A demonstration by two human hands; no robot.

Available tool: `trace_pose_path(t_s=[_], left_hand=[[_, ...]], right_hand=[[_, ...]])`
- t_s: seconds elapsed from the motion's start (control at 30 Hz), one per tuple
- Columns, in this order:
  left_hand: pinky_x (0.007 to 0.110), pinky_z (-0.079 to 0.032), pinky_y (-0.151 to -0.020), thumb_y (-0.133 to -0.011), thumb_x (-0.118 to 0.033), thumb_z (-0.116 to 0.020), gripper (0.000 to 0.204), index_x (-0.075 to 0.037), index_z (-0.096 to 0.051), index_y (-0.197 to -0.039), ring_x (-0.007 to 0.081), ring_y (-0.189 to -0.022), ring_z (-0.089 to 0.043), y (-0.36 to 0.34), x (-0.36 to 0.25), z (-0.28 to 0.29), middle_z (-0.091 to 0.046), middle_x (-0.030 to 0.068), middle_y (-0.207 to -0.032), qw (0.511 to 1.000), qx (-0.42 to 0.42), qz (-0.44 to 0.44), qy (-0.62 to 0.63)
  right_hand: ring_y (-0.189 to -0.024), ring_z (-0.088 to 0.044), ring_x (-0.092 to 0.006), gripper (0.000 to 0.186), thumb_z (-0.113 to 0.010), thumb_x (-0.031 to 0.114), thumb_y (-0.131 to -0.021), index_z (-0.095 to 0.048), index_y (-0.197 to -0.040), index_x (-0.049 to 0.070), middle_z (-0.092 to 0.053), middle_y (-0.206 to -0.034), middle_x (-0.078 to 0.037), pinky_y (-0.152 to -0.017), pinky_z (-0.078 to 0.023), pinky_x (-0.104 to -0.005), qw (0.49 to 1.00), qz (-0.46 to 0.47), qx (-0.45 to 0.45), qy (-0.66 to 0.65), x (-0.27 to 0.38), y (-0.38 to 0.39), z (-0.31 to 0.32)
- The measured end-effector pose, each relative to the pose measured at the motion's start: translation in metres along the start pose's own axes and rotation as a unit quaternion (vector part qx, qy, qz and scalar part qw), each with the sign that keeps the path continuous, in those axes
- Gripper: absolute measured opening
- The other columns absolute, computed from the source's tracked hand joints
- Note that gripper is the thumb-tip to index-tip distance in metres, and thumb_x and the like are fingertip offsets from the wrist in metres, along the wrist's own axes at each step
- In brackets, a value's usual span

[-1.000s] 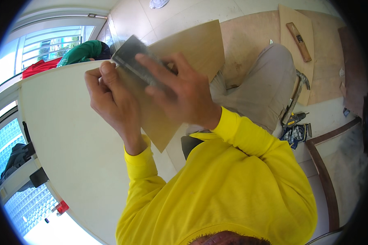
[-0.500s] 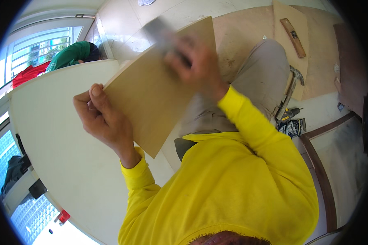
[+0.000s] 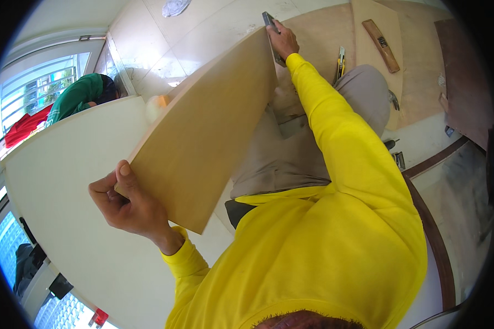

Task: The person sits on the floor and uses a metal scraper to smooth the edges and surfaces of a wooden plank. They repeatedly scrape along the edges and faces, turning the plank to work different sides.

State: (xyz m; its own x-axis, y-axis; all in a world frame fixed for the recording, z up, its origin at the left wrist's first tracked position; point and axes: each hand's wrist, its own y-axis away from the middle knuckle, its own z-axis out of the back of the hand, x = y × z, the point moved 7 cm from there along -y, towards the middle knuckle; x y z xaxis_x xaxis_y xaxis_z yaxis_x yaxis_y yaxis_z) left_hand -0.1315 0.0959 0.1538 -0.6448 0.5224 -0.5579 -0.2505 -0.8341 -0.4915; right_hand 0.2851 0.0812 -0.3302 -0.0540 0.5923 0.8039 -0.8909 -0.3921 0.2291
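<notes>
Two separate grips, board (image 3: 208,123) between, stiff I judged, best edge-held: left hand (image 3: 130,205) clamped it, right hand (image 3: 284,41) a dark block (image 3: 268,20)

The board (image 3: 214,120) is in front of the person, partly over the lap. The left hand (image 3: 129,205) is at its near left corner. The right hand (image 3: 284,43) is at its far end, with the block (image 3: 270,24) in it. A big panel (image 3: 77,181) is on the left. Past that, far left, is another person (image 3: 79,98), in front of a window (image 3: 41,85). On the right, the knife (image 3: 341,63) lies just past the knee (image 3: 368,90). The plane (image 3: 381,45) is on a strip (image 3: 381,82), right of the knife. The hammer (image 3: 394,100) pokes out beside the knee. A frame (image 3: 434,241) is at the near right.
</notes>
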Motion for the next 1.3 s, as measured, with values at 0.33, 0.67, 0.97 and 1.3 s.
trace_pose_path(t_s=[0.33, 0.67, 0.97, 1.3], left_hand=[[0.033, -0.060, -0.094, -0.113, -0.025, -0.089, 0.025, -0.002, -0.078, -0.115, 0.0181, -0.101, -0.076, -0.010, -0.010, -0.018, -0.083, 0.0089, -0.107, 0.997, 0.067, 0.037, -0.026], [0.033, -0.065, -0.088, -0.111, -0.018, -0.091, 0.025, 0.002, -0.077, -0.115, 0.0181, -0.091, -0.078, 0.013, 0.004, 0.003, -0.081, 0.0098, -0.102, 0.994, 0.067, 0.073, -0.036], [0.033, -0.067, -0.088, -0.112, -0.021, -0.092, 0.028, 0.002, -0.076, -0.116, 0.0191, -0.094, -0.079, 0.012, 0.005, 0.001, -0.080, 0.0107, -0.103, 0.994, 0.055, 0.087, -0.038], [0.034, -0.066, -0.089, -0.111, -0.019, -0.091, 0.027, 0.002, -0.075, -0.115, 0.0192, -0.094, -0.078, 0.012, 0.007, 0.002, -0.080, 0.0112, -0.103, 0.994, 0.057, 0.086, -0.030]], right_hand=[[-0.110, -0.078, -0.0423, 0.062, -0.074, 0.049, -0.115, -0.068, -0.174, 0.028, -0.072, -0.126, -0.019, -0.095, -0.063, -0.0536, 0.970, 0.175, 0.046, -0.165, 0.121, 0.244, 0.087], [-0.131, -0.074, -0.0451, 0.069, -0.067, 0.068, -0.111, -0.070, -0.171, 0.034, -0.073, -0.141, -0.022, -0.112, -0.059, -0.0582, 0.999, 0.021, 0.014, -0.037, 0.049, 0.029, -0.006], [-0.129, -0.075, -0.0426, 0.060, -0.073, 0.053, -0.115, -0.074, -0.168, 0.026, -0.076, -0.136, -0.020, -0.112, -0.059, -0.0520, 0.976, 0.161, 0.045, -0.142, 0.089, 0.154, 0.022], [-0.126, -0.075, -0.0418, 0.064, -0.072, 0.055, -0.114, -0.069, -0.173, 0.030, -0.075, -0.126, -0.021, -0.112, -0.058, -0.0515, 0.978, 0.167, 0.038, -0.120, 0.090, 0.148, 0.024]])
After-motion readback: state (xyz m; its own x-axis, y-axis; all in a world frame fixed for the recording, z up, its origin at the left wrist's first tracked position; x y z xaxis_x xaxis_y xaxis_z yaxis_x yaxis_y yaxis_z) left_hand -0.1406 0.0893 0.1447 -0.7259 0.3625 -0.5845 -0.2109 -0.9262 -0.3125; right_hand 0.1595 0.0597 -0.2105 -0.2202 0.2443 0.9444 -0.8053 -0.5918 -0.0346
